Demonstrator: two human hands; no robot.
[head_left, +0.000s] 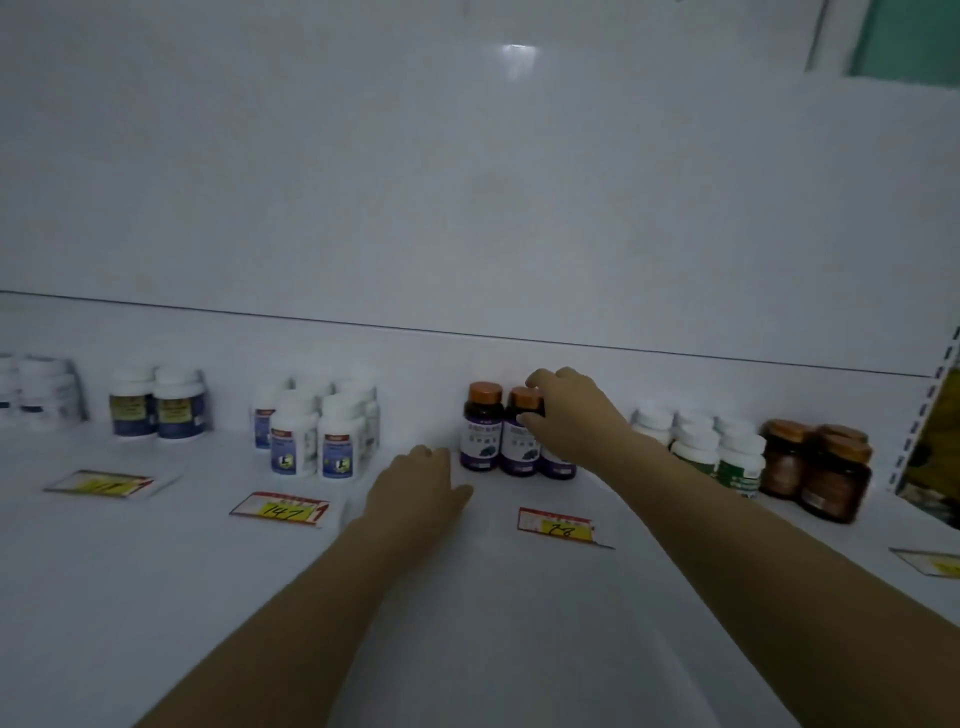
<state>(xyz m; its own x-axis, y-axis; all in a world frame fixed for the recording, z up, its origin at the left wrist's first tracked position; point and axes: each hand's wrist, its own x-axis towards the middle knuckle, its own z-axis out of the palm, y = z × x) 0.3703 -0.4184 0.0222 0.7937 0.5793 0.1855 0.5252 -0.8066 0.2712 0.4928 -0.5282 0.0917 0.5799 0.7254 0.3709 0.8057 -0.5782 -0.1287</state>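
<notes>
One wide-angle camera, worn on the head, faces forward and slightly down at a shelf from close by. The left hand and right hand reach in from the bottom edge, the purple bottle sits mid-frame, and the back panel fills the upper half.

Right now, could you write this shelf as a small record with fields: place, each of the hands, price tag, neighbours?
Place: white shelf with bottle groups in a row
Right hand: fingers curled over the purple bottles, a group of three with orange caps; which one it grips is unclear
Left hand: open, palm down at the shelf, just left of that group, holds nothing
Price tag: reads 78, lies in front of the group
Neighbours: white bottles to the left; green-labelled bottles and brown jars to the right
</notes>
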